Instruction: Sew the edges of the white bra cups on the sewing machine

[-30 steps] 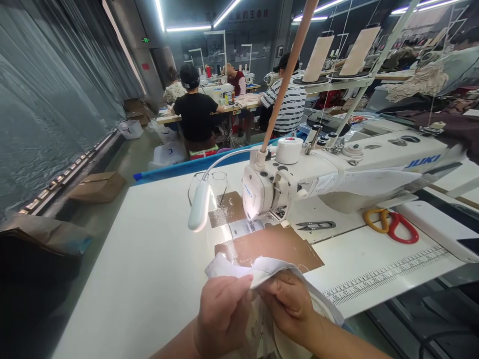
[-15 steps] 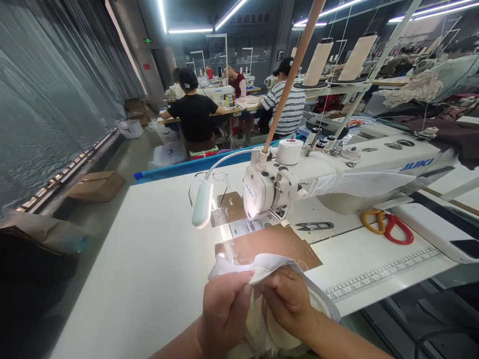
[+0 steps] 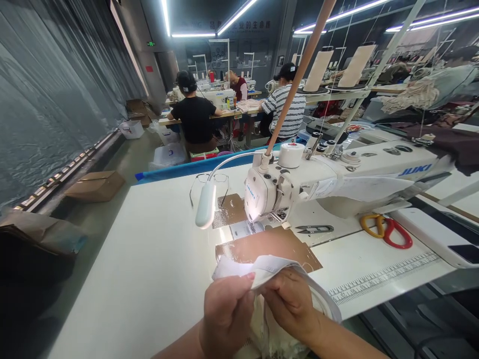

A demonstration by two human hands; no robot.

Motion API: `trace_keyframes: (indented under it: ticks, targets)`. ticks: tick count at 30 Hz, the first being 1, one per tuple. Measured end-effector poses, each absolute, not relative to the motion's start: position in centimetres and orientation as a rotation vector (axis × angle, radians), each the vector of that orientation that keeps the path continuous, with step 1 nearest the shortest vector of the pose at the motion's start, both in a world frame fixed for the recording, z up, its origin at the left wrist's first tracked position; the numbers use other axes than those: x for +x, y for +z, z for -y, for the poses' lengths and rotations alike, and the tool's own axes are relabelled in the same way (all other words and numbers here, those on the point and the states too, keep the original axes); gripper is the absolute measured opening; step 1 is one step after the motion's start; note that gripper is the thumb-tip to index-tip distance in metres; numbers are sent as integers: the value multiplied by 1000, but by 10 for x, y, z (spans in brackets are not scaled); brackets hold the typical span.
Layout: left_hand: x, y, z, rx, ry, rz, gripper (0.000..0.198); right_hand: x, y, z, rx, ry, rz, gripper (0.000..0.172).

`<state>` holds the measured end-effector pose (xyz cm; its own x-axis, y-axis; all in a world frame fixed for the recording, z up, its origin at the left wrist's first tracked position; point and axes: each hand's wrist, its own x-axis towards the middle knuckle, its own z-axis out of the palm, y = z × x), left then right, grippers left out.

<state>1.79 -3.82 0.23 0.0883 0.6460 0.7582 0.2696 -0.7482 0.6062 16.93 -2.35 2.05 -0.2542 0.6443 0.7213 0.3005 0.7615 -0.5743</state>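
Both left hand [image 3: 227, 305] and right hand [image 3: 292, 297] pinch white cloth [image 3: 272, 264] in front of a sewing machine [image 3: 316, 171]; it looks light, floppy (likely to crease) and best held along its edge.

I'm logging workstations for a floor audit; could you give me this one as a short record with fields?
Left hand: left hand pinching white fabric band
Right hand: right hand gripping the same band, close beside the left
Machine: JUKI sewing machine, beyond the hands
Lighting: gooseneck lamp, lit
Under and before the needle area: brown sheet
Cutting tools: thread snips; scissors, one yellow handle, one red
Personal item: eyeglasses, behind the lamp
Measuring aid: ruler scale along the near table edge
Needle: too small to tell
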Motion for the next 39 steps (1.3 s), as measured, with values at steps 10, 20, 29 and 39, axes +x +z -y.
trace_keyframes:
  ticks: [10,20,29,39]
  targets:
    - [11,9,34,2301,1641,-952,31,172,19,18,-702,430,1878,17]
    - [13,10,35,2138,1676,-894,34,177,18,16,-605,499,1922,26]
    - [15,7,36,1962,1654,-880,37,177,17,14,-574,513,1929,33]
    - [18,3,38,1612,1520,-761,28,172,24,14,-634,386,1903,22]
